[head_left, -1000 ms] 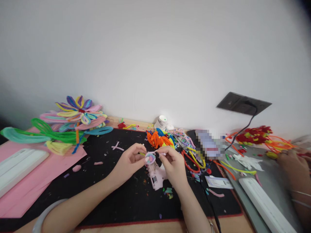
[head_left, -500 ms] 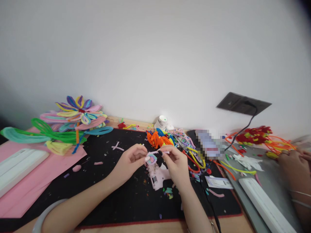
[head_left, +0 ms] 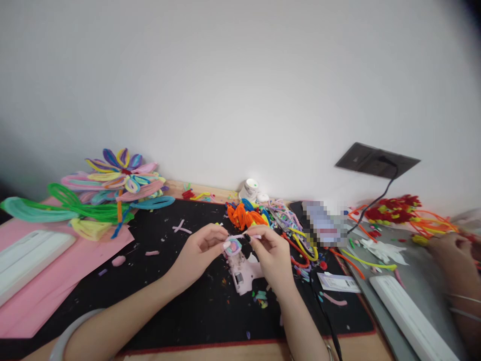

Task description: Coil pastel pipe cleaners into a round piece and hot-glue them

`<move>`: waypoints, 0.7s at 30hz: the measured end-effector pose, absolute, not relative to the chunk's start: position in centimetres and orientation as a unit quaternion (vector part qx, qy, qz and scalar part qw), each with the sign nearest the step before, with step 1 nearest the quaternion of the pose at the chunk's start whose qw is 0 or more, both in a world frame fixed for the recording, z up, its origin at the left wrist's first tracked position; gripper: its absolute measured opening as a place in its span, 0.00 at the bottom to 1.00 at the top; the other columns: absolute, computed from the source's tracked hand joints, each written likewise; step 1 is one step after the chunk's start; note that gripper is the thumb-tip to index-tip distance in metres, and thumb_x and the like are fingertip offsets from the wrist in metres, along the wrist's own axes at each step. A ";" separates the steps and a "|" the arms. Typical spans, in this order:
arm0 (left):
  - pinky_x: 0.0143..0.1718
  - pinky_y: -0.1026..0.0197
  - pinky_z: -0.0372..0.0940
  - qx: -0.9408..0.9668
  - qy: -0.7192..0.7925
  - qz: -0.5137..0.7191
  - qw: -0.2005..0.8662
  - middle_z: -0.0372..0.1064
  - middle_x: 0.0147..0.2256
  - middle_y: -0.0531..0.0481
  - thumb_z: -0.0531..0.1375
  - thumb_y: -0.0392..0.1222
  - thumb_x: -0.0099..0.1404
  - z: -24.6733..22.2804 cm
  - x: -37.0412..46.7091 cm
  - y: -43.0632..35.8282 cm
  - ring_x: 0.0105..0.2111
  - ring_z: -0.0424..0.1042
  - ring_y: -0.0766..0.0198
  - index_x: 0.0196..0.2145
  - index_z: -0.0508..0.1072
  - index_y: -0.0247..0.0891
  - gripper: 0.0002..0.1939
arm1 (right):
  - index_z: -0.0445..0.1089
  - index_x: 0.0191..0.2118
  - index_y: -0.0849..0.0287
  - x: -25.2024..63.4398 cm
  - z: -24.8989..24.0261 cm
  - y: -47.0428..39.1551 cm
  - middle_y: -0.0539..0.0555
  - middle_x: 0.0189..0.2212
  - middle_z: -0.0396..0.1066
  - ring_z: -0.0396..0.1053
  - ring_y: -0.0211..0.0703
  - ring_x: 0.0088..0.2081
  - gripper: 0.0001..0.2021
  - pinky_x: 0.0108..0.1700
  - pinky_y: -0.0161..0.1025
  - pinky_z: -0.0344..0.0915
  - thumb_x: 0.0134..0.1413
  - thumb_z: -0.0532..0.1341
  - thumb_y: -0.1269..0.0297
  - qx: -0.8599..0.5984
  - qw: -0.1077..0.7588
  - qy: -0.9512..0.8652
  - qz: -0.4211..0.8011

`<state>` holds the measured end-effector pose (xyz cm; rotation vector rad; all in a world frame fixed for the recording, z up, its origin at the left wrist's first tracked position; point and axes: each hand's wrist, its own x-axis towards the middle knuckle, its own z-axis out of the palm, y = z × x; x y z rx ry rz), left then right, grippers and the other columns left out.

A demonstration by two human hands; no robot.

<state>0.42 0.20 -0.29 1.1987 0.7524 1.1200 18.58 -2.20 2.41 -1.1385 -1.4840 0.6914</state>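
My left hand (head_left: 205, 249) pinches a small pastel coil (head_left: 233, 246) of fuzzy stem, pink in the middle with blue and lilac around it. A pale lilac strip (head_left: 238, 236) runs from the coil to my right hand (head_left: 271, 254), whose thumb and index finger are closed on its other end. Just below both hands lies a pale pink glue-gun-like tool (head_left: 244, 279) on the black mat (head_left: 180, 311), partly hidden by the coil and fingers.
Fuzzy-stem flowers (head_left: 126, 173) stand at left above pink sheets (head_left: 86, 260) and a white case (head_left: 33, 260). Coloured stems (head_left: 281, 215), a paper cup (head_left: 249, 190) and a phone (head_left: 325, 223) lie behind. A black cable (head_left: 325, 316) crosses the mat. Another person's hand (head_left: 451, 260) works at right.
The coil has shifted slightly left and tilted between my fingers. My hands have hardly moved. At right, the other person's hand has moved slightly.
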 end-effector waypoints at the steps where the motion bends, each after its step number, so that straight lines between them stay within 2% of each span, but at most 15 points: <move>1: 0.37 0.63 0.69 0.522 0.330 0.487 0.618 0.75 0.31 0.52 0.66 0.39 0.57 -0.3 0.4 0.2 0.33 0.74 0.64 0.34 0.73 0.39 0.07 | 0.74 0.31 0.56 18.6 2.4 -2.2 0.51 0.32 0.75 0.72 0.42 0.35 0.08 0.37 0.37 0.66 0.52 0.60 0.75 -0.480 0.542 -0.625 0.292; 11: 0.38 0.61 0.70 0.527 0.344 0.482 0.610 0.75 0.31 0.51 0.67 0.40 0.55 -0.2 0.5 0.2 0.34 0.75 0.63 0.32 0.73 0.38 0.08 | 0.74 0.32 0.56 18.6 2.3 -2.2 0.52 0.32 0.76 0.72 0.43 0.35 0.07 0.38 0.37 0.67 0.52 0.60 0.74 -0.486 0.538 -0.623 0.294; 21: 0.36 0.59 0.71 0.527 0.365 0.478 0.600 0.76 0.29 0.50 0.69 0.42 0.52 0.4 0.6 0.0 0.31 0.75 0.61 0.30 0.73 0.38 0.10 | 0.74 0.30 0.57 18.3 2.8 -2.3 0.53 0.31 0.76 0.73 0.43 0.34 0.07 0.36 0.38 0.68 0.51 0.60 0.74 -0.485 0.537 -0.622 0.298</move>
